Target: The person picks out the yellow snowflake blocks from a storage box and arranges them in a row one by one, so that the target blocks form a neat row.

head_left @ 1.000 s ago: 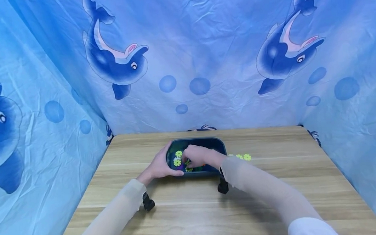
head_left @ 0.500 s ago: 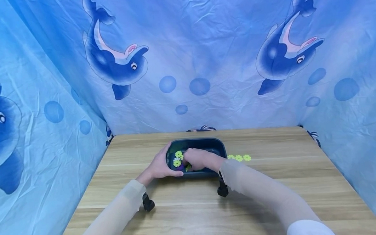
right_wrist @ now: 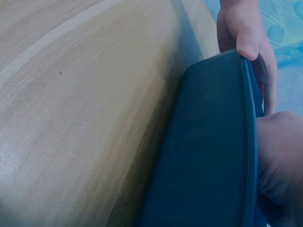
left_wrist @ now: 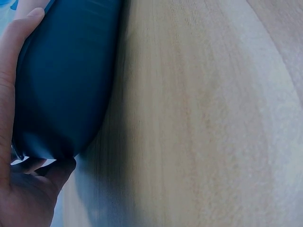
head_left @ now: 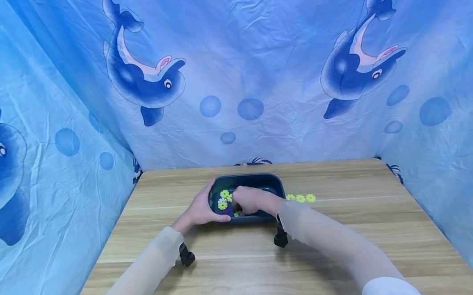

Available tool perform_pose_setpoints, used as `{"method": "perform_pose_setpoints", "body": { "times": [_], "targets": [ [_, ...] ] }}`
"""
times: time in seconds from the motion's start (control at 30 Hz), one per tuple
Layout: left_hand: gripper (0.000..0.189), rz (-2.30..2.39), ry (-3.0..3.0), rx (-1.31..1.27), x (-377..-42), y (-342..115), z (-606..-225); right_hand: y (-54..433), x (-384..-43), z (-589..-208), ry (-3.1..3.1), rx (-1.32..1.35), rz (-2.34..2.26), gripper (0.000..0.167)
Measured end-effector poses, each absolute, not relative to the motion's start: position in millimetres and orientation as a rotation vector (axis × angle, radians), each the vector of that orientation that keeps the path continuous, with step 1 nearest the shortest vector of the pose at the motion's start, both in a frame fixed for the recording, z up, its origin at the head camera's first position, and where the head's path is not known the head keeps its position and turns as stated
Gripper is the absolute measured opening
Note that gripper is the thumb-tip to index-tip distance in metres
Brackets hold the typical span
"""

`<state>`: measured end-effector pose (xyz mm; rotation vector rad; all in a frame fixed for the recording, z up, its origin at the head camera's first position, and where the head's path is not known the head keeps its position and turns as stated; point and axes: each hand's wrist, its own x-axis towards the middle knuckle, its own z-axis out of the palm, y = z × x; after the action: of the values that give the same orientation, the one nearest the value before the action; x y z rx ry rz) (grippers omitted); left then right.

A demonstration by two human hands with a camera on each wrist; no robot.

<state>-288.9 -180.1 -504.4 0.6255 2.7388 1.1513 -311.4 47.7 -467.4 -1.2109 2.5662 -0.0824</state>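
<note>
A dark teal plastic bin (head_left: 262,180) stands near the back of the table. My left hand (head_left: 201,207) grips its left end, the thumb over the front rim and the other fingers round the far side. In the left wrist view, fingertips touch the bin's outer wall (left_wrist: 71,71) low down. My right hand (head_left: 249,199) reaches down inside the bin, its fingertips hidden; whether they hold a piece cannot be seen. Left of it lie several yellow-green flower-shaped plastic pieces (head_left: 222,205) and a purple piece (head_left: 226,211). In the right wrist view the bin's side wall (right_wrist: 203,142) covers the contents.
Beside the bin's right end, yellow-green flower pieces (head_left: 300,198) lie in a row on the wooden table (head_left: 243,267). A blue dolphin-print curtain (head_left: 232,67) rises behind the table and at both sides. Black wrist cameras hang under both forearms.
My right hand has sunk deeper into the bin and hides its fingers more, after showing bent fingers among the pieces a second ago. The left hand and the bin have stayed put.
</note>
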Motion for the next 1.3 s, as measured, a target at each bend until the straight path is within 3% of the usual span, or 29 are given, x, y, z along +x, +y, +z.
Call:
{"method": "perform_pose_setpoints", "body": {
  "times": [0.3, 0.6, 0.97, 1.17, 1.3],
  "targets": [
    [0.138, 1.140, 2.744, 0.639, -287.9, -179.9, -503.8, 44.4, -305.6, -461.7, 2.549, -1.063, -0.156, 0.014],
    [0.138, 1.157, 2.735, 0.629, -287.3, -180.3, -504.9, 43.9, -303.8, -459.0, 2.571, -1.107, -0.053, 0.022],
    [0.137, 1.144, 2.738, 0.597, -285.9, -176.7, -505.3, 48.2, -311.0, -466.7, 2.497, -0.943, -0.064, 0.015],
    [0.138, 1.142, 2.731, 0.603, -285.8, -178.8, -506.0, 50.8, -315.1, -467.6, 2.501, -1.083, -0.094, 0.013],
    [0.139, 1.152, 2.742, 0.617, -287.5, -180.4, -505.3, 54.3, -317.4, -464.2, 2.556, -1.153, -0.080, 0.026]
  ]
}}
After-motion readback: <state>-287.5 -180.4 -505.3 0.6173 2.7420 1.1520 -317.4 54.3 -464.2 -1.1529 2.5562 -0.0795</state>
